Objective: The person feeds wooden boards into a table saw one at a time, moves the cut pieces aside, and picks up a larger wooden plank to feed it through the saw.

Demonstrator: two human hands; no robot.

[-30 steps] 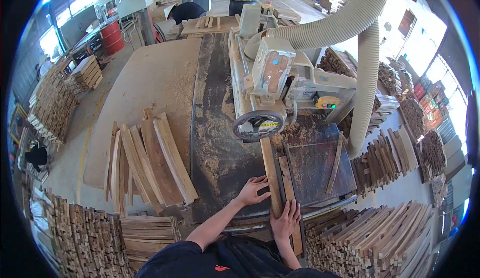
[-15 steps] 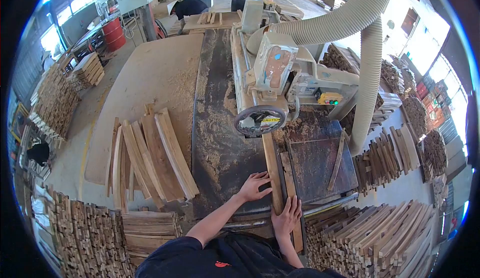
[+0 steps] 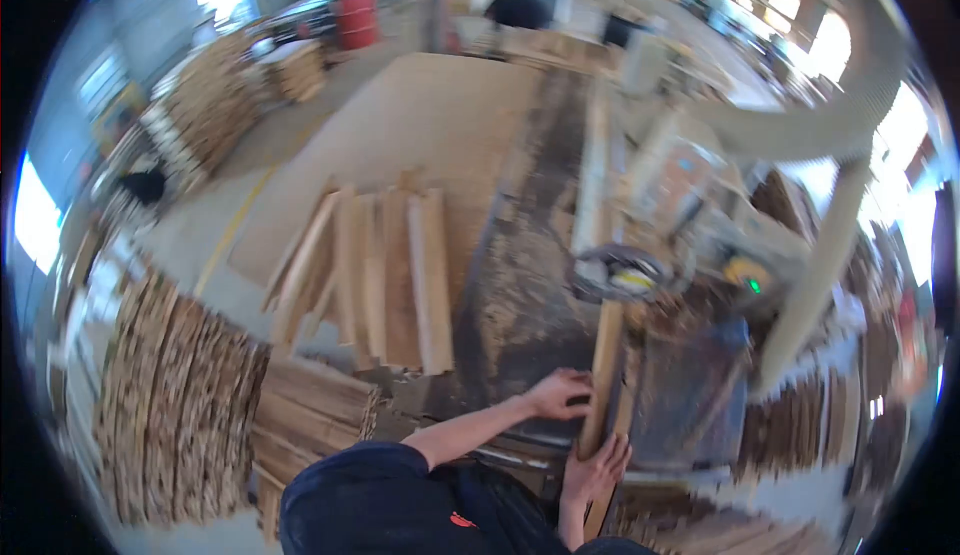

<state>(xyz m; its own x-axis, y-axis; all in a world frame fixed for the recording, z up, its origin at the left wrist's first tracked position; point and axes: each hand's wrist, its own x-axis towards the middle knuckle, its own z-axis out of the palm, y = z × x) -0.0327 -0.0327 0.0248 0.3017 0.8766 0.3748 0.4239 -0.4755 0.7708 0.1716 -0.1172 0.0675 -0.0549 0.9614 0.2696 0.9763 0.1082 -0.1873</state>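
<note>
A long wooden strip (image 3: 606,355) lies on the dark machine table (image 3: 520,300), its far end under the machine's handwheel (image 3: 617,273). My left hand (image 3: 562,395) is at the strip's left side, fingertips against or very near it, fingers curved and slightly apart. At the strip's near end my right hand (image 3: 597,467) grips it, with the palm low and the fingers toward the right side. A second strip (image 3: 623,413) lies close along the right, partly under my right hand. Motion blurs the view.
Loose boards (image 3: 398,275) lie on the light panel (image 3: 420,125) to the left. Stacked wood (image 3: 180,395) stands at lower left, with more strips (image 3: 800,425) at right. A thick hose (image 3: 825,265) hangs beside the machine. A person (image 3: 518,11) bends over at the back.
The camera view has swung left, so the machine, boards and hands appear farther right and blurred. Both hands remain at the same strip.
</note>
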